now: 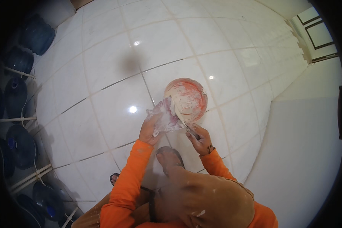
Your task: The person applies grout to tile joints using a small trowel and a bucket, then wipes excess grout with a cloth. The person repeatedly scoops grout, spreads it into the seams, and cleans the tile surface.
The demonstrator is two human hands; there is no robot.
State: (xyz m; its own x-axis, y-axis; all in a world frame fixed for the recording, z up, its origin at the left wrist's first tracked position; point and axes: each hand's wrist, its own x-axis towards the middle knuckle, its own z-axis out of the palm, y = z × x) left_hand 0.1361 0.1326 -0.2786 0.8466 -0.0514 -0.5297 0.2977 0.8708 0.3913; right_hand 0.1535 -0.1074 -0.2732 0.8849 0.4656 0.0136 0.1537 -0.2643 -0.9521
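Note:
A round red bowl (204, 100), smeared with pale residue, stands on the tiled floor in front of me. Cream-coloured paste (183, 97) coats its inside. My left hand (149, 130) is closed on a crumpled plastic bag (166, 117), translucent with purplish patches, at the bowl's near left rim. In my right hand (202, 140) is a dark-handled spatula-like tool (193, 133). Its pale, paste-coated end reaches up to the near rim of the bowl, beside the bag. The exact shape of the blade is hard to make out.
Large blue water bottles (22, 146) lie in a pale rack (30, 178) along the left. White floor tiles (114, 98) have some dark, open-looking joints. A white wall (296, 136) rises at the right. My sandalled foot (170, 157) is just below the bowl.

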